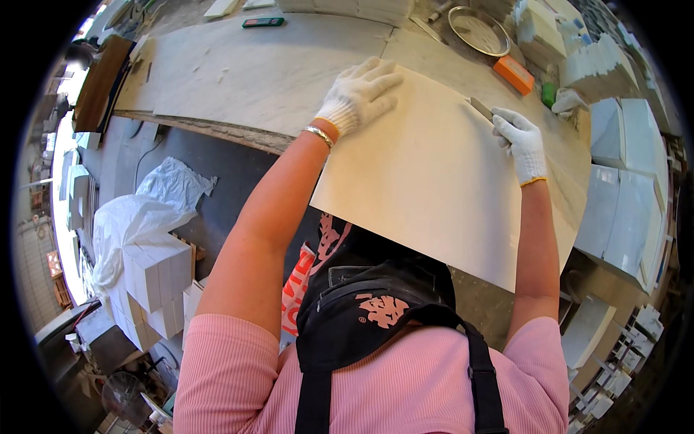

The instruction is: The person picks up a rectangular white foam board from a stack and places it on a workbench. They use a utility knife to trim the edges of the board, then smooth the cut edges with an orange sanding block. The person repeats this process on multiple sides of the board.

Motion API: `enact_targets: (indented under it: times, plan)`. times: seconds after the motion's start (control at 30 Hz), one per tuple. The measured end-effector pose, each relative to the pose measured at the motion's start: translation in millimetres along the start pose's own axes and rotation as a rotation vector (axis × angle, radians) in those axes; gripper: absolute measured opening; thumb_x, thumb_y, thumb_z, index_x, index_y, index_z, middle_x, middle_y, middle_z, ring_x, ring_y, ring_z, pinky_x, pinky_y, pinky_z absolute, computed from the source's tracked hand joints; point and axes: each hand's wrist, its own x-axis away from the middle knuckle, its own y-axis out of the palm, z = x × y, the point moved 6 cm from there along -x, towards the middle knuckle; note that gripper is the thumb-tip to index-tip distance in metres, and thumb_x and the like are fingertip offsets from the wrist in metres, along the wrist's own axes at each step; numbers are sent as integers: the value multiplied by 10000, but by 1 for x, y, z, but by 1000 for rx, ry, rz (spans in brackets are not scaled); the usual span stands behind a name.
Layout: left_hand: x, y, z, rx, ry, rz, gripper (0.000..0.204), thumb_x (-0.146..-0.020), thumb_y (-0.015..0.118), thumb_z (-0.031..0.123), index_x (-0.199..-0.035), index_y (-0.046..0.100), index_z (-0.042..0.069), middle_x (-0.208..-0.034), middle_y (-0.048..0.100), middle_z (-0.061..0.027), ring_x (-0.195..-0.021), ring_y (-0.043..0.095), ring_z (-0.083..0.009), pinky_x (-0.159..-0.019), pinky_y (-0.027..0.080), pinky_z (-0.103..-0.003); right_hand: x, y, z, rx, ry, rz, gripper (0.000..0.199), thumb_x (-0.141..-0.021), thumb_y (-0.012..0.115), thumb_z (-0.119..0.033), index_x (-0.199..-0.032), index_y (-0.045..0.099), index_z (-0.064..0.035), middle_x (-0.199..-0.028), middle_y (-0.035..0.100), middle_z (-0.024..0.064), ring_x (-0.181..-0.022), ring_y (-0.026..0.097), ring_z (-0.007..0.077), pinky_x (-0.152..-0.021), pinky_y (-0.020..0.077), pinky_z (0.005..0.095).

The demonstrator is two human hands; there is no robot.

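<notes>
The cream panel [419,173] projects past the near edge of the bench [238,72], apparently for access. The left hand [361,95], fingers apart, presses its far-left portion, presumably for steadiness; the right hand [520,139] has its grip clamped on a flat-bladed tool [480,109] at the panel's far edge.

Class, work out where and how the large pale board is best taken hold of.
Probably by the near edge of the large pale board, coming from the person's side and pinching from above and below: that edge is straight and appears to jut past the table, leaving its underside reachable.
</notes>
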Motion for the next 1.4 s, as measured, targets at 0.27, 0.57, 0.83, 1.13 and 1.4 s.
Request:
enact_targets:
  times: [0.27, 0.57, 0.83, 1.13, 1.4]
  plan:
    - [-1, -2, 4, -2, -13, -30, 454, -937, 603, 394, -1342, 601, 191, -1489, 502, -50, -1411, 400, -297, -1147, 336, -445, -8, 6, 10, -20, -50, 18, 242, -905, 707, -138, -1123, 742, -39, -778, 654, -9, -620, 516, 36, -530, 388, 198]
    - [0, -2, 2, -5, -3, -24, 456, -942, 605, 367, -1357, 594, 178, -1493, 499, -59, -1417, 395, -298, -1152, 334, -443, -6, 4, 6, 50, -147, 55, 222, -905, 692, -95, -1110, 747, -29, -809, 668, -5, -649, 539, 43, -572, 416, 193]
    - [0, -4, 2, 14, -3, -19, 454, -937, 610, 371, -1351, 593, 184, -1488, 500, -58, -1413, 396, -293, -1151, 328, -446, -10, 2, 7, -59, -26, 11, 278, -912, 726, -184, -1147, 731, -37, -789, 657, 5, -616, 507, 31, -514, 345, 189]
    - [0, -1, 0, 31, -29, -57, 478, -943, 598, 393, -1380, 579, 199, -1525, 467, -65, -1442, 360, -308, -1174, 299, -454, -12, 24, -12, -31, -60, -23, 284, -895, 730, -175, -1138, 735, -27, -789, 656, 13, -621, 516, 53, -534, 380, 201]
    - [2, -2, 1, 14, -1, 31, 453, -916, 624, 391, -1326, 604, 200, -1462, 520, -57, -1391, 416, -277, -1131, 340, -446, -15, 36, -15, 109, -152, 22, 230, -900, 702, -123, -1111, 750, -45, -840, 693, 11, -686, 570, 62, -609, 452, 215]
